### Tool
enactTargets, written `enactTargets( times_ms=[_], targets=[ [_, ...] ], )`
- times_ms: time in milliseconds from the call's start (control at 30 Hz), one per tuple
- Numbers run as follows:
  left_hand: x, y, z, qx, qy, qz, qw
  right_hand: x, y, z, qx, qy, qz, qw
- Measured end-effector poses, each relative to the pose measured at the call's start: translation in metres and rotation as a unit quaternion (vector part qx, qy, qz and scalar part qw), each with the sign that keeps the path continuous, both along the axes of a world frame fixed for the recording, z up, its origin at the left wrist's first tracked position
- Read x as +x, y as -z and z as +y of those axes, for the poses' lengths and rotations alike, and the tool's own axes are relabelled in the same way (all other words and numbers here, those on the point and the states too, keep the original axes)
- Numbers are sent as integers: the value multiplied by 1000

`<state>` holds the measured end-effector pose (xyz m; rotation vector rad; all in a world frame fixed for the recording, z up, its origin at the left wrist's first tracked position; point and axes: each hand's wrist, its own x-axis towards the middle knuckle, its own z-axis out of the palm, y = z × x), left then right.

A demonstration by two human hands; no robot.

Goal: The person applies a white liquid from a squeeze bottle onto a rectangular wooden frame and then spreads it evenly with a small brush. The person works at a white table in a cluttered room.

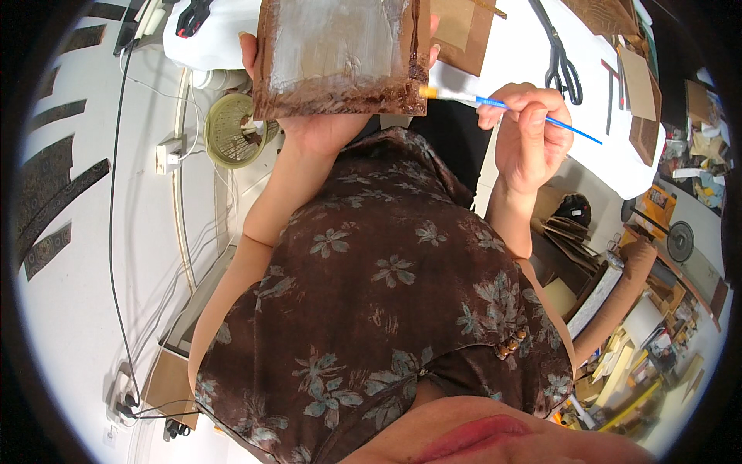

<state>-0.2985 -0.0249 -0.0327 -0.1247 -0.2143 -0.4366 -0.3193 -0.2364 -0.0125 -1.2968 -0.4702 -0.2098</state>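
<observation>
My left hand supports a flat panel from below, its fingertips showing at both side edges. The panel has a brown, glossy, patterned border and a whitish, streaky coat over its middle. In my right hand is a thin paintbrush with a blue handle and a pale ferrule. Its yellowish bristles are at the panel's lower right edge; whether they touch it I cannot tell. The palm of my left hand is mostly hidden by the panel.
Black-handled scissors lie on the white-covered table, near brown board pieces. A black clamp is at the upper left. Below the table's left side stands a green basket. Fabric rolls lean at the right.
</observation>
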Motion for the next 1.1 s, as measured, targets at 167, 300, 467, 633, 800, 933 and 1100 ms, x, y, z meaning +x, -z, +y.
enactTargets(
  times_ms=[167, 300, 467, 633, 800, 933, 1100],
  targets=[
    [-1, 1, 0, 5, -2, -2, 1000, -2, 2, -3, 32, -23, -14, 999],
    [-1, 0, 1, 8, -3, -1, 1000, 3, 3, -1, 123, 6, -59, 991],
    [-2, 0, 0, 12, -5, -5, 1000, 15, 4, 15, -19, 89, -105, 990],
    [-1, -1, 2, 17, -5, -5, 1000, 23, 9, 37, 1, 120, -77, 990],
    [0, -2, 0, 33, -3, -13, 999, 41, 0, 45, 106, 148, 4, 983],
    [1, -5, 0, 38, -4, -24, 999, 50, -2, 43, 35, 121, 27, 992],
    [3, -5, 3, 35, 10, -41, 999, 50, -5, 53, -45, 182, 33, 982]
  ],
)
